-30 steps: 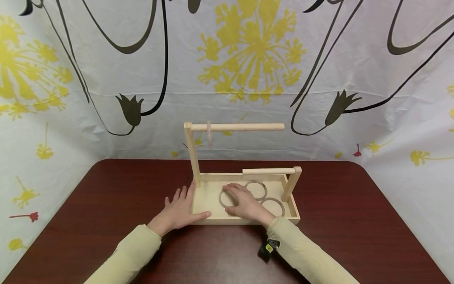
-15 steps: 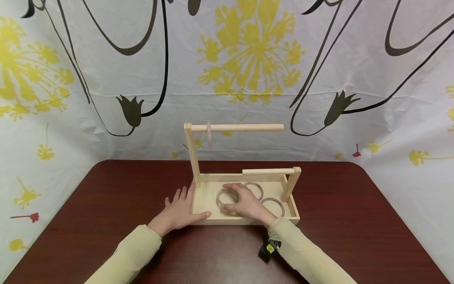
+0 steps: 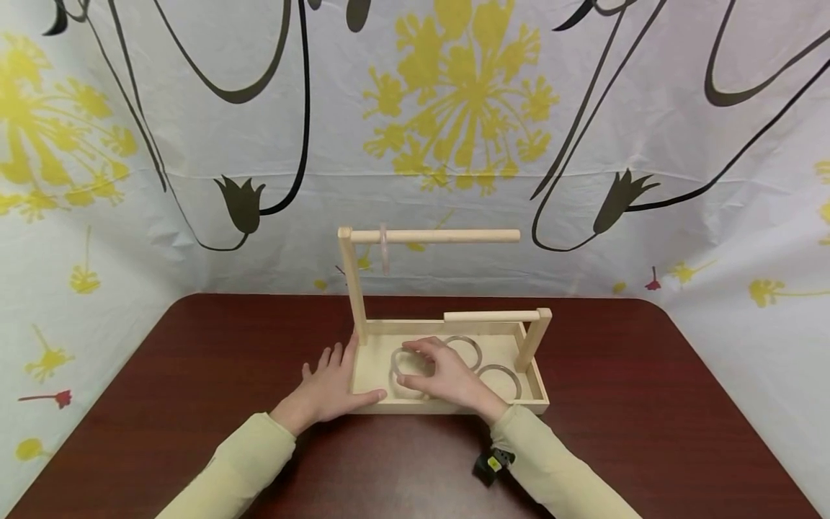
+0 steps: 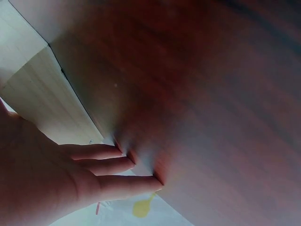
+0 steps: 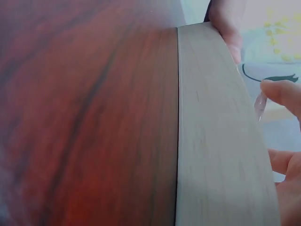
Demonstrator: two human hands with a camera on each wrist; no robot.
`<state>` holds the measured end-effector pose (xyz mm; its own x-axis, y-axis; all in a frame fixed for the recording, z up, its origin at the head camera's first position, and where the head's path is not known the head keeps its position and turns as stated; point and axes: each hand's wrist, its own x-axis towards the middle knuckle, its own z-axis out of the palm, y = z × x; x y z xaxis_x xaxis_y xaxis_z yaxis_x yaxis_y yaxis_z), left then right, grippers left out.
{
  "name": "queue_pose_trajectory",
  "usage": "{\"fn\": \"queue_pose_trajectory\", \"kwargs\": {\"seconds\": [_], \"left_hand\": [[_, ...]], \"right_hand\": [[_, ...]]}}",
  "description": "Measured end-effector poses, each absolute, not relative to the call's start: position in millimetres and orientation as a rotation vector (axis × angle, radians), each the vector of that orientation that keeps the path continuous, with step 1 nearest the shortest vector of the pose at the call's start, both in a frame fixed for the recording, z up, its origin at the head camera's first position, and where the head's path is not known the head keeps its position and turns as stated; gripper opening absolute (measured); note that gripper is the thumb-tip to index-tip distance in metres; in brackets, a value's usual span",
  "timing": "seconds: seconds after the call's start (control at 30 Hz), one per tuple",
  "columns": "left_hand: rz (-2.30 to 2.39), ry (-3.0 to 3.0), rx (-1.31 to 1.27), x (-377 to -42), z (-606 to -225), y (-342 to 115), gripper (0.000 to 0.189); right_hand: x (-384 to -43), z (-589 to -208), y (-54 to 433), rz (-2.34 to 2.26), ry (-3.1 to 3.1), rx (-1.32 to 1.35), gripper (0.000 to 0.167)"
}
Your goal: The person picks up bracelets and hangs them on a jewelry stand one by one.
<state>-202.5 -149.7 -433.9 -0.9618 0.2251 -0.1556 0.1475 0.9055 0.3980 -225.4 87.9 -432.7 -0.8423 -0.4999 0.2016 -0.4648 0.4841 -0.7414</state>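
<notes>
My left hand (image 3: 327, 386), fingers spread, rests against the left end of a wooden tray stand (image 3: 421, 409), thumb over its front rim. In the left wrist view, straight fingers (image 4: 127, 187) reach down to the table. My right hand (image 3: 450, 371) pinches a translucent bangle (image 3: 393, 362) between thumb and fingers over the tray's left part. The right wrist view shows the thumb against the pale bangle (image 5: 259, 107). Two more bangles lie in the tray, a rear bangle (image 3: 480, 353) and a front-right bangle (image 3: 518, 382). Another bangle (image 3: 385, 254) hangs from the stand's upper bar (image 3: 454, 236).
A short lower bar (image 3: 493, 316) juts left from a post (image 3: 534, 339) at the tray's right end. The tall post (image 3: 353, 288) rises at the left end. The stand sits on a dark red-brown table (image 3: 233, 346), before a patterned cloth backdrop (image 3: 311, 252).
My right hand has shifted slightly left, bringing the bangle with it, and its thumb has come round the bangle's near side. The rear bangle has moved a little left. My left hand stays put.
</notes>
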Motion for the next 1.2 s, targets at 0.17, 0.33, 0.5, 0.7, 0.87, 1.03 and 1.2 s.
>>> {"fn": "queue_pose_trajectory", "kwargs": {"seconds": [0.17,0.33,0.5,0.7,0.87,1.03,1.2], "left_hand": [[0.574,2.878,0.287,-203.5,-434.9,-149.5,0.117],[0.572,2.883,0.297,-203.6,-434.7,-150.4,0.116],[0.566,2.878,0.300,-202.5,-433.5,-150.5,0.116],[0.577,2.879,0.308,-201.9,-432.0,-149.8,0.117],[0.604,2.880,0.316,-202.0,-431.8,-149.3,0.117],[0.586,2.881,0.325,-202.2,-431.9,-147.6,0.117],[0.569,2.876,0.319,-203.2,-431.8,-146.4,0.116]], "right_hand": [[-221.2,-428.0,86.4,-1.315,2.656,-0.963,0.057],[-216.4,-419.1,86.2,-1.319,2.661,-1.034,0.056],[-208.9,-407.6,87.5,-1.340,2.658,-1.046,0.057],[-201.5,-399.2,90.6,-1.379,2.650,-1.030,0.057],[-198.9,-397.6,93.8,-1.380,2.662,-1.048,0.055],[-197.1,-395.7,96.9,-1.372,2.668,-1.043,0.055],[-196.7,-394.6,98.7,-1.394,2.655,-1.051,0.055]]}}
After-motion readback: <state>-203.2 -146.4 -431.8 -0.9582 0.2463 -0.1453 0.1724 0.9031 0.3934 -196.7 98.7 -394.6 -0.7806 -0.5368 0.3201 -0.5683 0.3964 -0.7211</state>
